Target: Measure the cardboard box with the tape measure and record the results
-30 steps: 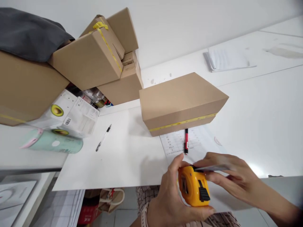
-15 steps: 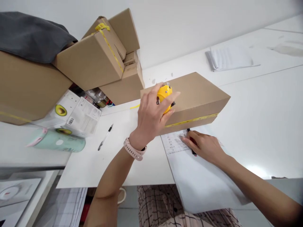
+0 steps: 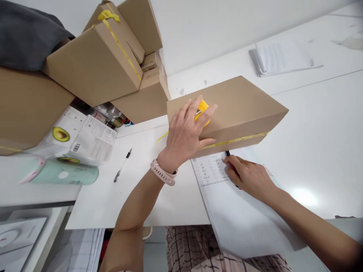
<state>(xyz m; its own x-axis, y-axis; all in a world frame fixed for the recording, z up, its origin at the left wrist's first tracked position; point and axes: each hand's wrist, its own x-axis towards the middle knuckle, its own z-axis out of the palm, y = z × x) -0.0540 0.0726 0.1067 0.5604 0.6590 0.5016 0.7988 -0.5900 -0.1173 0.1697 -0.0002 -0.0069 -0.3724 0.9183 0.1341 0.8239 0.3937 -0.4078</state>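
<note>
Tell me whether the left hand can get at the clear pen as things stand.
Probably, yes: the clear pen lies uncovered on the table, with nothing standing between. The left hand holds the tape measure, though, so might need freeing first.

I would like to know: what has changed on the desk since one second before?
The left hand carried the yellow tape measure forward and leftward, up to the box. The right hand moved from beside the tape measure, forward and leftward, and now has its fingers on the red pen. The box, clear pen and green bottle stayed.
</note>
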